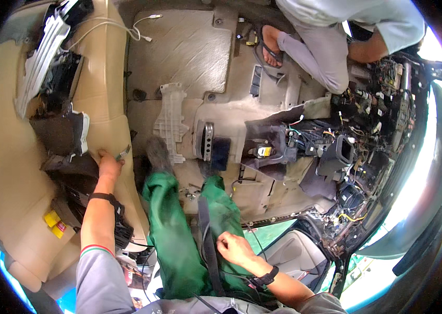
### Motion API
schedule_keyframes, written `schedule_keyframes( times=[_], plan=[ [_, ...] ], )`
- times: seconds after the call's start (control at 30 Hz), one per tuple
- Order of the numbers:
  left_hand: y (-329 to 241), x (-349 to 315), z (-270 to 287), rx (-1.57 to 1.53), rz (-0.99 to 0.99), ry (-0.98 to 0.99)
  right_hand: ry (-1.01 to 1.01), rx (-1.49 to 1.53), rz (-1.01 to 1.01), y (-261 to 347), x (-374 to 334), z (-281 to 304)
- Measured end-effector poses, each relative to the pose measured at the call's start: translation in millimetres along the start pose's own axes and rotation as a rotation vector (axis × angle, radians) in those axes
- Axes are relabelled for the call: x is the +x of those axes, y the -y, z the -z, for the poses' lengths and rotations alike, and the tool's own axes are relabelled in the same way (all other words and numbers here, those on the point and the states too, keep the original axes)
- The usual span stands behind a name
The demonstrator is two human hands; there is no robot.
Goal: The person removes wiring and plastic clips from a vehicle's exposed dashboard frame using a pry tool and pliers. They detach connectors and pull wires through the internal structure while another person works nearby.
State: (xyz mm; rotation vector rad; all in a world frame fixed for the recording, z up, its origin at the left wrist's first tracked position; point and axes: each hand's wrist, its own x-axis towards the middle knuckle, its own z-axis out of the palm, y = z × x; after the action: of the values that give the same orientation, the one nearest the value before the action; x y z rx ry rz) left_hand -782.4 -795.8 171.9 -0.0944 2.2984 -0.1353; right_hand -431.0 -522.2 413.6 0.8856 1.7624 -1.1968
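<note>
At the front edge of the tan seat, my left hand (109, 166) is closed around a small grey, slim tool (123, 153), whose tip sticks out past the fingers. Its exact kind is too small to make out. Just left of this hand lie black and white plastic trim pieces (80, 133). My right hand (236, 250) is loosely curled over my green-trousered leg (223, 209), beside a long dark strip (208, 246). Nothing shows in its fingers.
A co-worker (315, 42) crouches at the far right by the stripped dashboard wiring (367, 120). A translucent plastic bracket (171, 118) and a perforated metal bar (208, 141) lie on the car floor. White cables (111, 22) and a yellow package (53, 222) rest on the seat.
</note>
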Motion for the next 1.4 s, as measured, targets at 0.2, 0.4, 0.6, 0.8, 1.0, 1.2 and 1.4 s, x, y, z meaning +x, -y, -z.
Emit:
schedule_keyframes(
  times=[0.2,0.4,0.6,0.8,1.0,1.2,1.4],
  plan=[
    [13.3,20.2,-21.8,0.125,-0.076,0.104,0.004,-0.022,-0.049,22.0,29.9,-7.4],
    [21.7,25.8,-38.7,0.084,-0.034,0.210,-0.125,0.034,-0.137,41.0,53.2,-21.8],
    [78.4,58.3,-38.8,-0.190,-0.101,0.149,-0.138,0.113,-0.184,85.8,71.8,-32.7],
    [-8.5,22.2,23.1,0.322,-0.127,0.413,-0.110,0.140,-0.300,97.3,72.1,-47.2],
    [-129.6,-62.4,180.7,0.179,-0.528,0.121,-0.179,0.221,-0.310,139.0,84.1,-47.0],
    [-116.8,-109.9,175.8,0.364,-0.999,0.234,-0.367,0.478,-0.302,168.9,107.0,-51.0],
    [-125.3,-94.2,176.4,0.315,-0.948,0.165,-0.541,1.112,-0.252,218.3,97.6,-4.2]
  ],
)
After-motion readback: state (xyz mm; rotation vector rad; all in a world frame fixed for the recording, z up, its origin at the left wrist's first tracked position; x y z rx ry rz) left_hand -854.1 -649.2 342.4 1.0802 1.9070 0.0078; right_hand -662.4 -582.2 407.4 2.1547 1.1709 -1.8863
